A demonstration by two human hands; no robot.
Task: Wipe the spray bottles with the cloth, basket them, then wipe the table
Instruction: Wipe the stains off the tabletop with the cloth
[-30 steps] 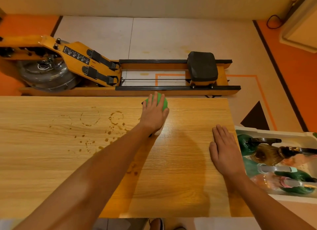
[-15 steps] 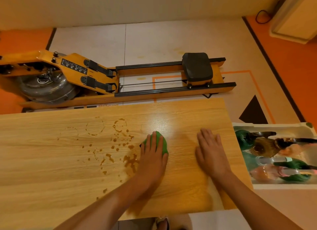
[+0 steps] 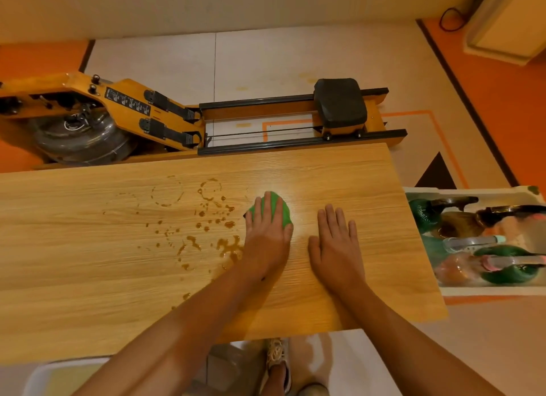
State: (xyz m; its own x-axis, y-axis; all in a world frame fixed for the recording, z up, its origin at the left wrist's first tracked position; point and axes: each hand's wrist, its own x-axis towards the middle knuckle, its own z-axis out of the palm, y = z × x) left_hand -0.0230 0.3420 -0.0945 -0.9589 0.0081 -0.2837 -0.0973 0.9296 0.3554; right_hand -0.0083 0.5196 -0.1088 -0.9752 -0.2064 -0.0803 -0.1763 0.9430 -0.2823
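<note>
Head view: wiping the table (image 3: 88, 262)
Hands: left hand (image 3: 267, 233) pressed cloth (image 3: 284, 211), fingers straight; right hand (image 3: 334, 245) lay flat
Next: probably sweep into spills (image 3: 230, 246)

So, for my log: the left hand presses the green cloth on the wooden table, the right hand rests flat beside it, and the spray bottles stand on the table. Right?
Not quite: the head view shows the spray bottles lying in the white basket right of the wooden table. The rest holds.
</note>
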